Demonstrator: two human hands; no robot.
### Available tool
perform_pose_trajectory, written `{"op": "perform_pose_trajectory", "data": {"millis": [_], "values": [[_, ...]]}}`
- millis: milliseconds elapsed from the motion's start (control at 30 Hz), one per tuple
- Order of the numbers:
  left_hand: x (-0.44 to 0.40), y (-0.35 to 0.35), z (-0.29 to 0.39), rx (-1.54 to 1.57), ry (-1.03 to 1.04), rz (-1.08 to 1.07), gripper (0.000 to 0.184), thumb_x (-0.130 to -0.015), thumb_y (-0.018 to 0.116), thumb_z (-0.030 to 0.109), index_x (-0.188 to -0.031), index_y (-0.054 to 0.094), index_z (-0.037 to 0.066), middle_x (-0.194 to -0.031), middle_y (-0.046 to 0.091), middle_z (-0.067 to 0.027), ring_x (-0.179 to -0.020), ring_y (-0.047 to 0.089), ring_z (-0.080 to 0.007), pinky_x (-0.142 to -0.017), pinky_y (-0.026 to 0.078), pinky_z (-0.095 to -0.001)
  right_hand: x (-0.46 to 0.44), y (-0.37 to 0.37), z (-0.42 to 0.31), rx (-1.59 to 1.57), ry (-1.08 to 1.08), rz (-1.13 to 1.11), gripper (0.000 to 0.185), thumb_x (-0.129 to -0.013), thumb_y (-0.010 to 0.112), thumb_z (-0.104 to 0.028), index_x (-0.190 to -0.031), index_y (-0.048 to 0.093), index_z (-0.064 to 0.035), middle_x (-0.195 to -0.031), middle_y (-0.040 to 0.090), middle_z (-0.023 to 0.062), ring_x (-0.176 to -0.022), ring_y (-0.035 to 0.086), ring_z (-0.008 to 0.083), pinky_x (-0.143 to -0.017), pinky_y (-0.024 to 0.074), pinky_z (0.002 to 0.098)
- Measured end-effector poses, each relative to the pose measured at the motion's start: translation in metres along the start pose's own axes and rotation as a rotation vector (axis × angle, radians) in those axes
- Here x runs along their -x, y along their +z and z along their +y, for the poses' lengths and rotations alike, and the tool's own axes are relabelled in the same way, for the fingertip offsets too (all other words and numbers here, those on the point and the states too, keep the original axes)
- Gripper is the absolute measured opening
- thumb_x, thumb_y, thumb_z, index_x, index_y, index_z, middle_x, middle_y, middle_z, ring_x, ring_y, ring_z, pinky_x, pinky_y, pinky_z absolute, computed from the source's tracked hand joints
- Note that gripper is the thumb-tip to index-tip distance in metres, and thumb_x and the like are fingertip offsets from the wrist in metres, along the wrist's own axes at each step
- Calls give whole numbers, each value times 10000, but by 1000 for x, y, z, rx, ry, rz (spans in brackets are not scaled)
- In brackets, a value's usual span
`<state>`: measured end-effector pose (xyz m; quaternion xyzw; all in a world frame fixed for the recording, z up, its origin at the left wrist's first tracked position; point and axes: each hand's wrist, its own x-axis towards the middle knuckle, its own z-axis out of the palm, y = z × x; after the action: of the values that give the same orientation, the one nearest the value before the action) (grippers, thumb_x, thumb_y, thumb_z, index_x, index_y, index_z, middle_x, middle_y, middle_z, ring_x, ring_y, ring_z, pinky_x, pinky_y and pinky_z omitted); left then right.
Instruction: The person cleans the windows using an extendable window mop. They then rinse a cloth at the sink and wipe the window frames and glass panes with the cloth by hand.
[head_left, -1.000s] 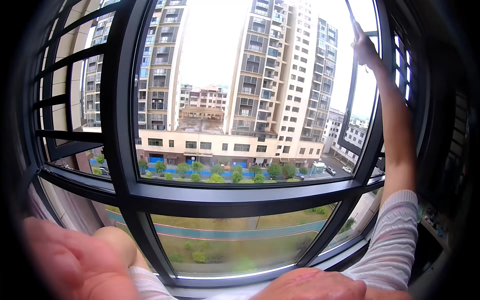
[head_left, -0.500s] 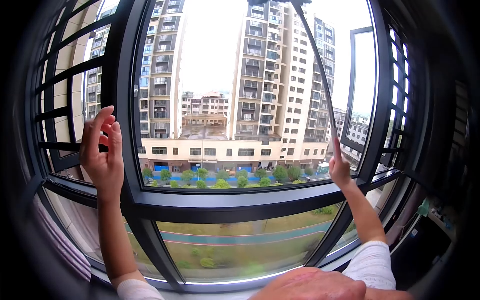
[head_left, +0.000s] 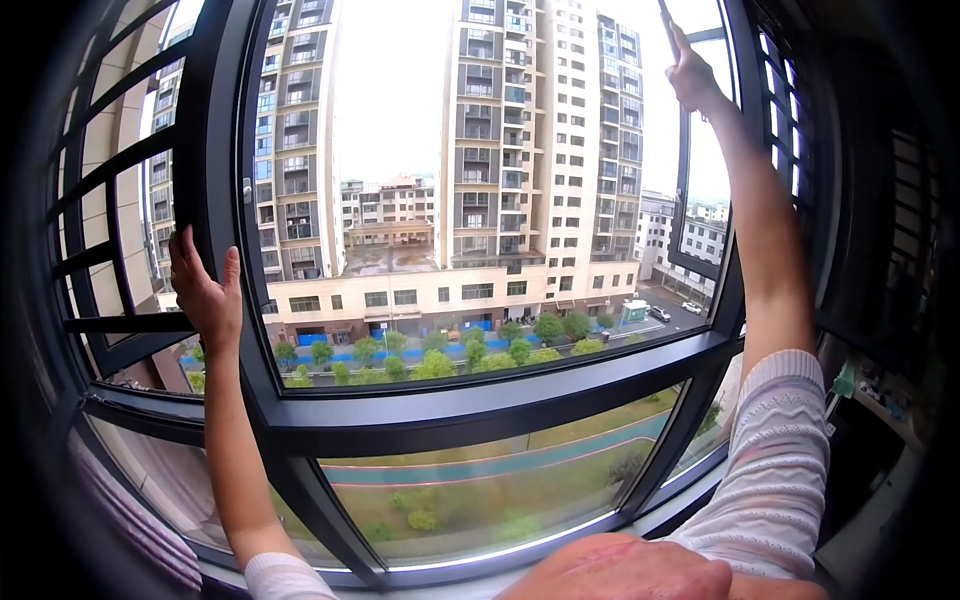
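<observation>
My right hand [head_left: 693, 75] is raised high at the upper right, its fingers wrapped round the handle of a long-handled duster [head_left: 668, 18]. Only a short piece of the dark handle shows; its fluffy grey head lies beyond the top of the view. At the left, my left hand [head_left: 210, 300] is up against the dark upright of the window frame [head_left: 222, 130], with thumb and fingers apart and nothing held. Between both arms stands the large window pane [head_left: 390, 130], set in dark metal.
A wide horizontal sill bar [head_left: 490, 405] crosses below the large pane, with a lower pane [head_left: 500, 500] beneath. Barred side windows [head_left: 110, 210] flank the left. A striped curtain [head_left: 135, 510] hangs at lower left. Buildings and trees stand outside.
My right hand has risen far up, carrying the duster so its head left the view. My left hand has moved slightly down onto the frame. The view has shifted a little.
</observation>
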<state>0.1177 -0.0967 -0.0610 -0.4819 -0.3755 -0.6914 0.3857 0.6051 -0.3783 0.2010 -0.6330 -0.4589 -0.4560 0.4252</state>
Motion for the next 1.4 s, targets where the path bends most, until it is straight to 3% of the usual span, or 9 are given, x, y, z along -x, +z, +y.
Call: {"op": "perform_pose_trajectory", "data": {"millis": [100,233,367,467,633,867,967,1233,1400], "values": [[6,11,-6,8,-33,22,535,-894,524,330,-1344,334,112,-1339,385,-175,-1185,432,-340,-946,421,-414,-79,10,9,-104,237,-196,687,-831,446,-57,-1424,147,-232,-589,503,59,-438,469,123,-385,435,255],[5,8,-4,-3,-2,24,526,-906,508,293,-1362,309,123,-1340,383,-187,-1162,456,-353,-907,449,-419,21,35,29,18,5,4,718,-840,444,-71,-1430,59,-211,-646,585,138,-474,557,203,-438,522,326],[5,9,-3,-32,16,58,524,-900,516,289,-1357,320,122,-1322,401,-195,-1059,524,-363,-821,492,-401,218,77,84,28,-108,-19,820,-785,430,40,-1435,-11,-194,-576,552,104,-419,521,207,-382,432,328],[4,8,-2,-29,30,89,527,-895,524,281,-1356,324,122,-1320,407,-187,-1002,544,-355,-788,501,-397,393,74,82,-85,-52,-107,792,-764,442,40,-1431,37,-97,-815,589,259,-496,543,351,-446,412,419],[8,8,-1,-33,-13,58,552,-879,549,261,-1362,320,126,-1328,404,-174,-953,556,-347,-750,505,-393,583,38,29,-112,238,-268,796,-764,478,2,-1434,67,-123,-651,522,205,-541,540,362,-485,422,420],[10,9,-3,15,-41,-5,607,-850,579,223,-1374,293,109,-1359,345,-208,-947,536,-379,-775,475,-427,614,15,-7,-154,373,-350,782,-765,460,-12,-1432,67,-126,-811,581,274,-574,564,396,-506,427,442],[10,7,-2,-5,-43,-33,629,-837,593,217,-1375,286,107,-1356,342,-211,-974,529,-379,-783,477,-428,614,21,-10,-195,319,-256,792,-758,477,-2,-1435,89,-140,-618,520,194,-526,538,361,-478,413,435],[8,2,3,-126,-114,-141,665,-816,602,223,-1384,267,133,-1350,356,-189,-999,520,-379,-776,473,-457,629,-10,-7,-209,360,-328,795,-744,481,1,-1434,114,-148,-636,529,208,-537,535,380,-485,413,444],[24,-32,65,-173,-121,-232,700,-752,625,122,-1365,289,131,-1401,281,-130,-1237,336,-322,-907,376,-515,622,-71,9,-293,325,-321,767,-734,491,1,-1421,183,-148,-670,539,217,-546,538,391,-501,422,442]]}}
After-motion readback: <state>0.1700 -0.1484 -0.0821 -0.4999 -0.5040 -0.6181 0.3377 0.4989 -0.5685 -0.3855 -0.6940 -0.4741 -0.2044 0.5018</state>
